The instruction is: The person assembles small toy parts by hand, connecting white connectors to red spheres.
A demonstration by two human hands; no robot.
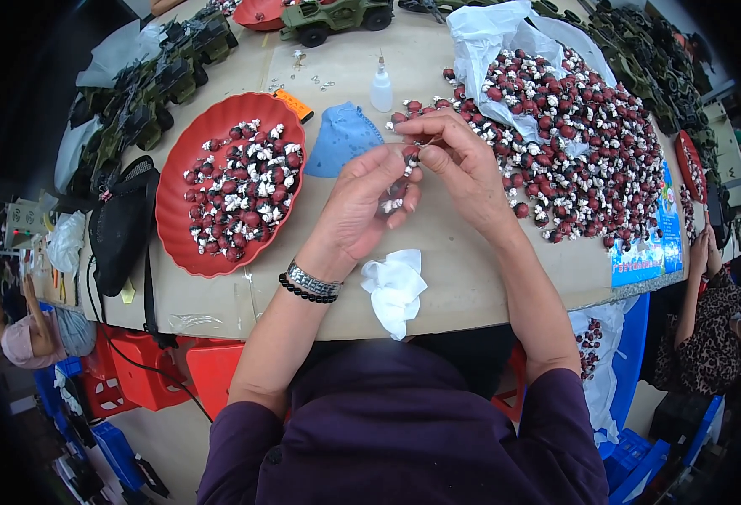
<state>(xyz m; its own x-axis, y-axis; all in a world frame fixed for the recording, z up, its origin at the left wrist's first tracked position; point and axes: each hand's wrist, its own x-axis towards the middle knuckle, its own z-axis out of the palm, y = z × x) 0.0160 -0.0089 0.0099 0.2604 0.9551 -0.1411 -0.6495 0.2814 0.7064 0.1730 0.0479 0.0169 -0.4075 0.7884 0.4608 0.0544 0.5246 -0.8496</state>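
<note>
Above the table my left hand (360, 195) and my right hand (466, 162) meet, both closed. Between their thumbs and fingers is a small figurine (410, 155) with a dark red round part, gripped from both sides. Another small piece with white on it (392, 204) shows in the curled fingers of my left hand. Left of my hands, a red scalloped bowl (171, 220) holds many similar red-and-white figurines. A large loose pile of figurines (576, 160) spreads beside my right hand. A blue cloth (337, 139) lies just behind my left hand.
A crumpled white tissue (395, 290) lies near the front edge. Farther back stand a small squeeze bottle (381, 88), an orange box (294, 105) and a green toy vehicle (337, 20). More toy vehicles (164, 80) line the left. A co-worker's arm (697, 269) shows at right.
</note>
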